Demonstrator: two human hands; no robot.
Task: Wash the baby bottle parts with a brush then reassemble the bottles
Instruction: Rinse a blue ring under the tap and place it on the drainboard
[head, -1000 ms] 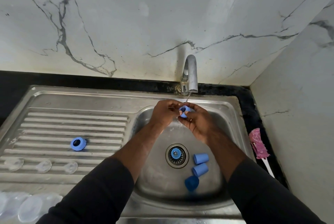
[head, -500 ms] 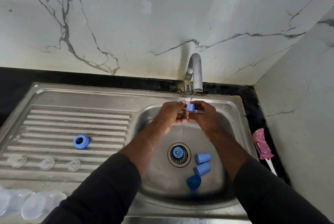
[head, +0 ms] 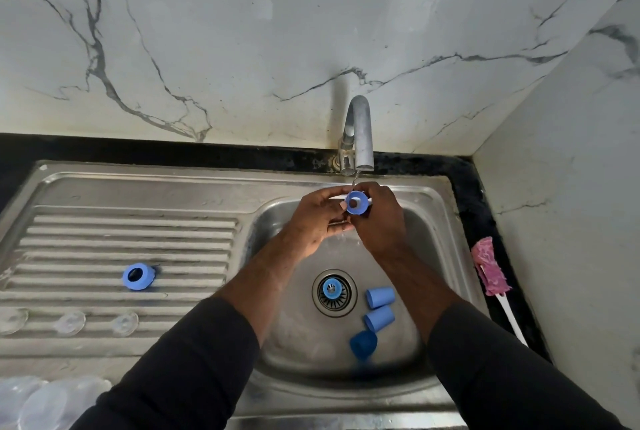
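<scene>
White marble walls met in a corner above a black counter [head: 474, 194], into which a steel sink [head: 433, 221] with a ribbed drainboard [head: 131, 232] was set. A thin stream ran from the tap [head: 360, 131] onto a blue screw ring [head: 356, 202], held just under the spout over the basin. The left hand [head: 322, 218] pinched the ring's left edge, and the right hand [head: 377, 221] was curled round its right side.

The likeliest mishap seemed a slip. The ring was wet and gripped only at its rim, so it could have dropped into the basin among the unwashed parts. A small blue piece [head: 331, 288] sat on the drain strainer; whether it was a bottle part or the strainer's own knob could not be told. The brush [head: 488, 272] lay on the counter well apart from both hands, so the ring risked being only rinsed. The second ring [head: 138, 276] lay on the ribbed drainboard and might have slid if knocked.

Counted:
- **Rings:** two, one in the hands and one on the drainboard.
- **Blue caps:** three [head: 380, 297], close together in the basin.
- **Clear teats:** three [head: 71, 322], in a row on the drainboard.
- **Brush:** one.
- **Clear bottles:** [head: 34, 405] at the lower left, too blurred to count.
</scene>
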